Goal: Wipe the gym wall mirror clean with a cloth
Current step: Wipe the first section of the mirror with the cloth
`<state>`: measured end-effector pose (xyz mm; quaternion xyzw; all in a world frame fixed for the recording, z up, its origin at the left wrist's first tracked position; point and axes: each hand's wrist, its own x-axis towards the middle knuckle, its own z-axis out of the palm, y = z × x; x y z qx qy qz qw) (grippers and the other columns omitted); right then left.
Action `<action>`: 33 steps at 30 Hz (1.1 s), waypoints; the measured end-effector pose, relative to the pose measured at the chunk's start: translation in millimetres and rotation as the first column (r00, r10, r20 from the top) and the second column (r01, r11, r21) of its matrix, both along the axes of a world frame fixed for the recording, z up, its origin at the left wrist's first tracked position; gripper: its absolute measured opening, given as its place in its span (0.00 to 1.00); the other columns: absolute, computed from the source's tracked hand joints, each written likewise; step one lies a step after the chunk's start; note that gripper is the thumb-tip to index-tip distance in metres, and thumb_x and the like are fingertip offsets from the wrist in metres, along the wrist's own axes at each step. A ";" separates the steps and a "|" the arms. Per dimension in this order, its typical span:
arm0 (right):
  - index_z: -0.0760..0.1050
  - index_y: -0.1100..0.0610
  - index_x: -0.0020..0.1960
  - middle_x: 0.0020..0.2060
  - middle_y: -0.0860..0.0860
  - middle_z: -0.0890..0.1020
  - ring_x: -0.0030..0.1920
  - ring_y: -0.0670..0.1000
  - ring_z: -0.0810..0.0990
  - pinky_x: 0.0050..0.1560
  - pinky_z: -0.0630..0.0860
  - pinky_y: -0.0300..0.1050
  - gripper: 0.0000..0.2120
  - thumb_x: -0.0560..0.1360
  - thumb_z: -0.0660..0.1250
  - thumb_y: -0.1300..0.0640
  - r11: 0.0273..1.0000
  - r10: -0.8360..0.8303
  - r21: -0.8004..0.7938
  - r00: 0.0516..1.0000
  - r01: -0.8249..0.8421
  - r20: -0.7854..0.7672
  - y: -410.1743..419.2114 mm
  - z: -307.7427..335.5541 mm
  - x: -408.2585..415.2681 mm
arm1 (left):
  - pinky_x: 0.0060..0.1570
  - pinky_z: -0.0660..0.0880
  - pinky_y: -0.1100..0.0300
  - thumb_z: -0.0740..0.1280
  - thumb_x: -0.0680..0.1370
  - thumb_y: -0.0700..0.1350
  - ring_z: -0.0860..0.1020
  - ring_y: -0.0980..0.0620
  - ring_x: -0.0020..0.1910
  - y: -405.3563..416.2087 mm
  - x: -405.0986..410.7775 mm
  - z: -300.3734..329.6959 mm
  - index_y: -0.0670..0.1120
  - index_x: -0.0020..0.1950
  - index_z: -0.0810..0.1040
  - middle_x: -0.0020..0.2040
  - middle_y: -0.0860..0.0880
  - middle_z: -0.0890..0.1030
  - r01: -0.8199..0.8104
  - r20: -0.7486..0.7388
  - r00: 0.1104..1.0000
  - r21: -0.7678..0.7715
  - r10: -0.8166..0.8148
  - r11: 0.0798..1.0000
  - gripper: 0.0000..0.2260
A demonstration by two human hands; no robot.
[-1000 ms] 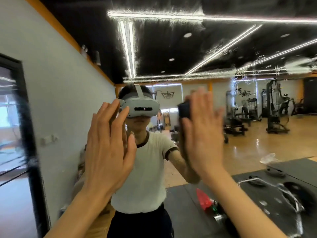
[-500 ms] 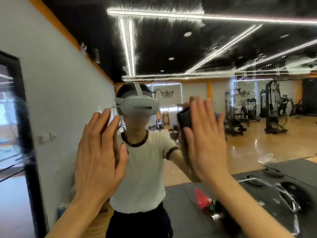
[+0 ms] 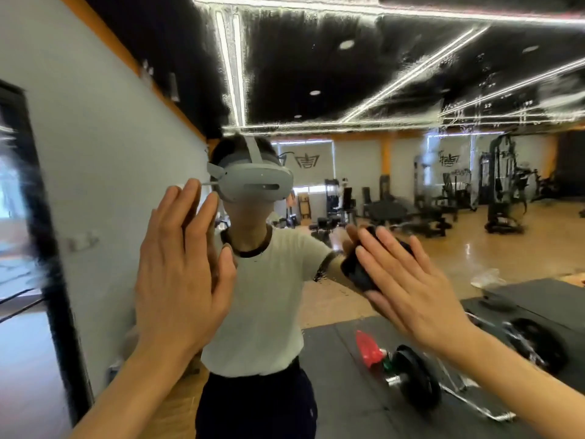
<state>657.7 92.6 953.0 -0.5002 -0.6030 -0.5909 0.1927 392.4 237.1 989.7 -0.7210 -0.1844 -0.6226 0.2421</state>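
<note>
Left hand (image 3: pixel 177 274) raised flat against mirror (image 3: pixel 411 74), fingers straight and together, pointing up, holding nothing. Right hand (image 3: pixel 408 286) also flat on glass, fingers straight and spread, tilted up-left, pressing dark cloth (image 3: pixel 357 270) against mirror. Cloth mostly hidden under palm and fingers; only a dark bunched edge visible past fingertips and at lower left of hand. Long axis roughly along the hand, lower-right to upper-left; true shape and size unclear. Both forearms cut off at bottom edge.

In reflection: torso in white T-shirt (image 3: pixel 269 296), grey headset (image 3: pixel 253 185), dark trousers, legs cut off. Behind, black floor mat (image 3: pixel 348 391) with dumbbell (image 3: pixel 414 375) and red item (image 3: pixel 367 346), blurred, identity unclear. Farther back, wooden floor, gym machines (image 3: pixel 500 191), soft from motion blur. Upper glass streaked with wet smears across reflected ceiling light strips (image 3: pixel 234 64). Left edge: dark door frame (image 3: pixel 41 217), heavily smeared.
</note>
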 end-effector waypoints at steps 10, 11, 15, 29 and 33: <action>0.44 0.58 0.82 0.82 0.54 0.47 0.81 0.54 0.45 0.80 0.40 0.54 0.27 0.87 0.46 0.51 0.999 -0.019 0.037 0.999 0.018 0.031 6.6 4.3 -2.6 | 0.78 0.50 0.54 0.57 0.81 0.47 0.56 0.40 0.78 -0.5 -0.2 1.2 0.39 0.76 0.62 0.77 0.39 0.60 0.007 0.007 1.000 -0.014 -0.007 1.000 0.25; 0.43 0.58 0.82 0.82 0.54 0.45 0.81 0.53 0.45 0.80 0.40 0.53 0.26 0.87 0.45 0.51 0.999 -0.049 -0.016 0.991 0.052 0.124 0.8 -20.4 3.0 | 0.78 0.50 0.54 0.58 0.81 0.47 0.56 0.40 0.78 -0.6 -0.4 0.9 0.39 0.77 0.62 0.78 0.39 0.60 0.007 0.004 1.000 -0.012 -0.007 1.000 0.25; 0.46 0.57 0.82 0.82 0.53 0.47 0.81 0.52 0.46 0.80 0.40 0.53 0.26 0.87 0.45 0.49 0.998 0.011 -0.063 0.988 -0.001 0.152 1.7 28.0 5.0 | 0.78 0.52 0.51 0.58 0.81 0.47 0.56 0.41 0.79 -0.7 0.0 0.8 0.40 0.78 0.61 0.78 0.40 0.59 0.015 0.002 1.000 -0.012 -0.015 1.000 0.26; 0.49 0.58 0.81 0.81 0.54 0.51 0.81 0.54 0.48 0.80 0.40 0.51 0.26 0.87 0.47 0.49 0.996 0.018 -0.088 0.986 -0.003 0.168 11.2 43.2 -21.8 | 0.74 0.61 0.39 0.58 0.81 0.46 0.57 0.40 0.79 0.0 -0.7 -0.1 0.40 0.77 0.61 0.78 0.38 0.61 0.013 -0.006 1.000 0.008 -0.013 1.000 0.25; 0.56 0.62 0.80 0.80 0.60 0.58 0.80 0.58 0.53 0.79 0.40 0.53 0.26 0.86 0.49 0.50 0.979 0.117 0.188 0.967 -0.075 -0.224 32.8 130.3 -57.1 | 0.75 0.60 0.40 0.59 0.81 0.46 0.56 0.41 0.80 -3.2 -3.9 2.2 0.39 0.78 0.62 0.79 0.38 0.61 0.028 -0.028 0.999 -0.020 -0.029 0.999 0.26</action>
